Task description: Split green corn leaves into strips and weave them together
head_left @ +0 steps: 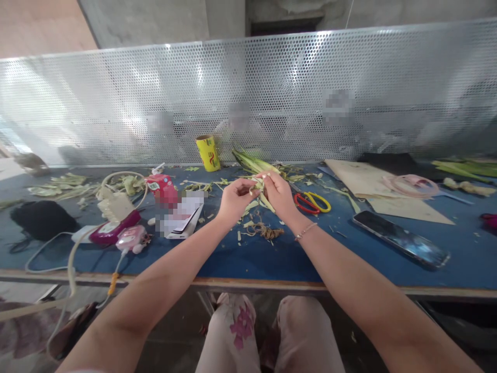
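Note:
Over the middle of the blue table, my left hand [237, 198] and my right hand [278, 194] meet with bent fingers. Between them they pinch pale green strips that look like corn husk [265, 201], with ends hanging below the fingers. Just behind my hands lies a bundle of long green leaves [254, 161]. Red-and-yellow-handled scissors [312, 202] rest right beside my right hand, their blades partly hidden. Nearer to me, under the hands, sits a small tangle of brown twine [267, 231] among pale scraps.
A yellow can-like tube [208, 154] stands by the perforated metal screen [279, 93]. On the left are a red drink carton [161, 187], papers [183, 215], a power strip [87, 234] and cables. On the right lie a phone [400, 238], cardboard sheets [411, 208] and a pink tape roll [410, 185].

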Motion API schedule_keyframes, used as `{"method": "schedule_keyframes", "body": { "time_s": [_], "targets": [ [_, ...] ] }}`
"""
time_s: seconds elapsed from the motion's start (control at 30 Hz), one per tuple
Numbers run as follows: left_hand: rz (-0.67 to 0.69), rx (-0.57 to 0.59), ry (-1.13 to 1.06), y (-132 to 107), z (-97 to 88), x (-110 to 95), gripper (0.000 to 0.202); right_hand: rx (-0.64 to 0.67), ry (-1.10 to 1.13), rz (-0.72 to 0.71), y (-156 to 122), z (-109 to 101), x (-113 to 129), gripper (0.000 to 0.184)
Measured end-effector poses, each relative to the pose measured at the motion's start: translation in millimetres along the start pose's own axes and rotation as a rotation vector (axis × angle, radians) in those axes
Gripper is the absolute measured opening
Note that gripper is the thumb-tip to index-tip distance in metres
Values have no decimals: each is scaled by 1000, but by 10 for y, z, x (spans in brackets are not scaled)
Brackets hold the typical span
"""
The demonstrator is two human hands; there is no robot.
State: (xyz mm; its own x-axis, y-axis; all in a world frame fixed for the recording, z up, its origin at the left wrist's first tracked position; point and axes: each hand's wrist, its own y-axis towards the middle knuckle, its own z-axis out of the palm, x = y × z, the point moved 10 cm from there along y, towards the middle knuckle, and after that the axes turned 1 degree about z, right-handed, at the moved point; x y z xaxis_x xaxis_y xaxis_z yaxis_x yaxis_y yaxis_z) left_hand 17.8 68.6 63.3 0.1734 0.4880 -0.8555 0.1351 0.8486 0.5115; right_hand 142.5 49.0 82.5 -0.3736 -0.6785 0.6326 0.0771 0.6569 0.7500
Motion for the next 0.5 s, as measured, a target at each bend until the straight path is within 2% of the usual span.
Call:
{"method": "schedule_keyframes", "body": {
  "time_s": [0.27,0.4,0.5],
  "targets": [
    [-29,6,32,-20,23,-44,18,-4,15,-14,11,2,9,33],
    [-28,-7,1,-9,-2,-12,30,3,28,21,13,12,-35,35],
    [-92,-32,-95,13,-33,86,38,57,91,115,5,77,-144,35]
  ]
}}
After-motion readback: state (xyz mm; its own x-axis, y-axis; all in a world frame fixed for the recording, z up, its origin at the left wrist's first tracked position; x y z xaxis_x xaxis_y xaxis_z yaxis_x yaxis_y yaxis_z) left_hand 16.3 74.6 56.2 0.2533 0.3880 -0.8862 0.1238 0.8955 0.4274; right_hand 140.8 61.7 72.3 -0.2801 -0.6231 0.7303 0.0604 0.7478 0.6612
